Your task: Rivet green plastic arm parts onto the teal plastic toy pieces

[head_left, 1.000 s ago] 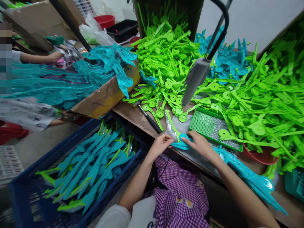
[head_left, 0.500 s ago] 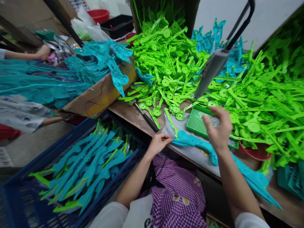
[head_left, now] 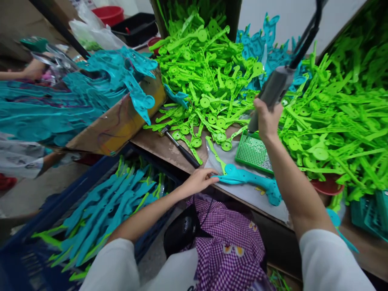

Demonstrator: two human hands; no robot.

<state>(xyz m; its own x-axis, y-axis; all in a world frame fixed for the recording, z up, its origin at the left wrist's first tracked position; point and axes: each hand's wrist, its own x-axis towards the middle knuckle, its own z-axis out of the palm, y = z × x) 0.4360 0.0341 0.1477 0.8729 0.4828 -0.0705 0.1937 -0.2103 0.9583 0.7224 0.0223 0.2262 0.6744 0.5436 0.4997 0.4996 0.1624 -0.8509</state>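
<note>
A long teal plastic piece [head_left: 251, 180] lies along the near edge of the wooden table [head_left: 157, 142]. My left hand [head_left: 198, 181] pinches its rounded left end, fingers closed on it. My right hand [head_left: 266, 118] is raised and wrapped round the grey hanging power screwdriver [head_left: 273, 92], whose black cable rises out of view. Under the tool's tip sits a green perforated tray [head_left: 253, 152] of small screws. A thin green strip [head_left: 216, 155] lies beside the teal piece.
Heaps of bright green parts [head_left: 327, 117] cover the table's back and right. A cardboard box [head_left: 121, 117] of teal parts stands at left, a blue crate [head_left: 100, 210] of finished pieces below. A hammer [head_left: 180, 147] lies nearby. Another person's hand [head_left: 30, 69] works far left.
My right hand left the teal piece, rose past the green tray and took hold of the hanging screwdriver. My left hand stayed on the piece's end.
</note>
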